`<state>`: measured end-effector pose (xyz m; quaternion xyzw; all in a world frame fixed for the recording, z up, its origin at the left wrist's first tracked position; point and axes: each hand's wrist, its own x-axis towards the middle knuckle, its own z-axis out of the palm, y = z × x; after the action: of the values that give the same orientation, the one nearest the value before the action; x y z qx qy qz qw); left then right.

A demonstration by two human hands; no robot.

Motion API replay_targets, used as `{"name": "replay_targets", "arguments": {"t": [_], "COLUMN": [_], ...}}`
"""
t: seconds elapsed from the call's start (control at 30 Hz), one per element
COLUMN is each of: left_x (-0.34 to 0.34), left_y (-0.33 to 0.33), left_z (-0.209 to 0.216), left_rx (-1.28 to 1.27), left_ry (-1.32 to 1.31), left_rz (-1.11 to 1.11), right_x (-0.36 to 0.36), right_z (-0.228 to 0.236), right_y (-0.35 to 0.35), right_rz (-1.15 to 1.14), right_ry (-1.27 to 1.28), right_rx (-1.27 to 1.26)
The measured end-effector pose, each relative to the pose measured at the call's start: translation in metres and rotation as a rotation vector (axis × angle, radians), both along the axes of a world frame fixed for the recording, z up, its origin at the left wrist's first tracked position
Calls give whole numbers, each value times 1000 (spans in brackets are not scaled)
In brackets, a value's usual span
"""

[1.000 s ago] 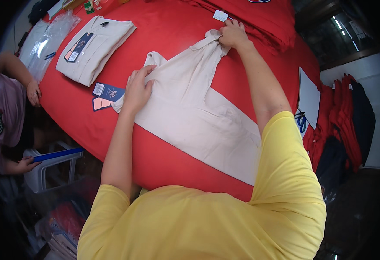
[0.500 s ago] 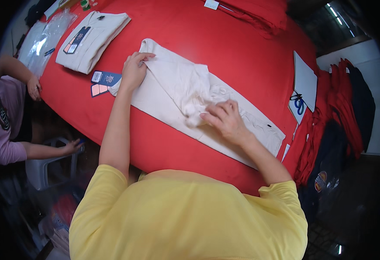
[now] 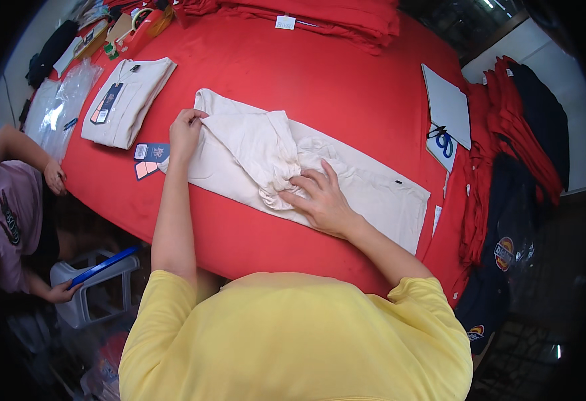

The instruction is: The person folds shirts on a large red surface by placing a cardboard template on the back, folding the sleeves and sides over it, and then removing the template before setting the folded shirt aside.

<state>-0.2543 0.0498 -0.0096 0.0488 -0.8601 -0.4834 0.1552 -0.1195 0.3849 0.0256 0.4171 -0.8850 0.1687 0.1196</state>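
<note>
A long cream garment (image 3: 366, 194) lies folded lengthwise, slanting across the red-covered table, with a sleeve-like part (image 3: 249, 137) turned over on top. My left hand (image 3: 184, 130) pinches the folded edge near the upper left end. My right hand (image 3: 323, 200) rests on the cloth with fingers spread, its fingertips against the bunched end of the sleeve-like part. A dark blue hang tag (image 3: 151, 152) with pale orange blocks sticks out beside my left wrist. What lies under my right palm is hidden.
Upper left, a folded cream garment (image 3: 127, 103) lies beside clear plastic bags (image 3: 59, 110). Blue-handled scissors (image 3: 444, 142) rest on a white board (image 3: 446, 100) at right, near hanging red garments (image 3: 480, 134). A co-worker (image 3: 12, 200) at left holds a long blue object (image 3: 105, 266).
My right hand has come down from a blurred, raised pose and settled on the bunched cloth. My left hand keeps its pinch. The co-worker's blue object now shows at full length. The view has shifted.
</note>
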Motion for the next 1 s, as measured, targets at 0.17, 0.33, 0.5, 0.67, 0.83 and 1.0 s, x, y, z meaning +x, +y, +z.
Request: {"name": "replay_targets", "arguments": {"t": [0.17, 0.33, 0.5, 0.67, 0.83, 1.0], "left_x": [17, 73, 88, 82, 78, 61], "left_y": [13, 88, 137, 150, 146, 146], "left_z": [14, 43, 34, 37, 62, 44], "left_rx": [-376, -379, -720, -717, -729, -512], "left_ry": [379, 314, 249, 292, 260, 240], "left_rz": [53, -593, -638, -633, -905, -720], "right_x": [26, 65, 101, 109, 104, 101], "right_z": [10, -13, -18, -36, -20, -5], "right_y": [38, 120, 160, 184, 179, 175], "right_rz": [-288, -1049, -1400, -1399, -1528, -1553], "right_ry": [-16, -30, -82, 8, -146, -234], "right_rx": [-189, -193, -109, -115, -163, -172]}}
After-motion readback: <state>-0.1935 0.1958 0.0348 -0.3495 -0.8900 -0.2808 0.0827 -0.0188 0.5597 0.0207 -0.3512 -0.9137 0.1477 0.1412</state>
